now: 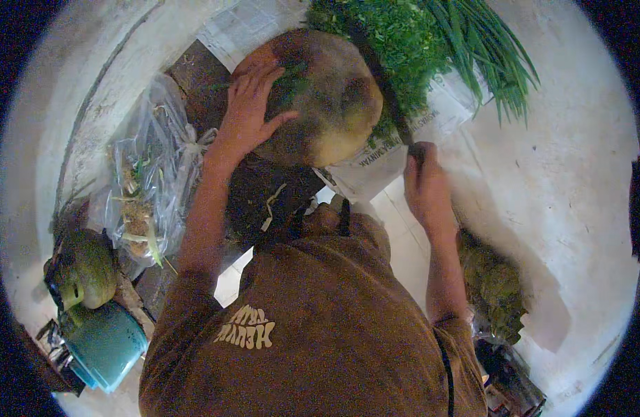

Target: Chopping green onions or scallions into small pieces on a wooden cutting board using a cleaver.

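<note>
My left hand (252, 109) lies with its fingers spread at the left side of a round wooden chopping block (346, 109), beside a few dark green leaves (294, 81). The handle end of a long dark knife (390, 88) is in my right hand (424, 177), its blade reaching up past the block's right edge. Chopped greens (398, 52) form a large heap on printed paper (374, 164) just beyond the blade. Long green onion leaves (486, 52) lie to the right of that heap. Blur hides the fine detail around the blade.
At left lies a knotted clear plastic bag (158, 182) with scraps inside. Below it are large green gourd-like fruits (88, 271) and a blue plastic container (108, 344). A greenish-brown leafy bundle (492, 286) rests by my right forearm, with dark plastic (507, 375) below it.
</note>
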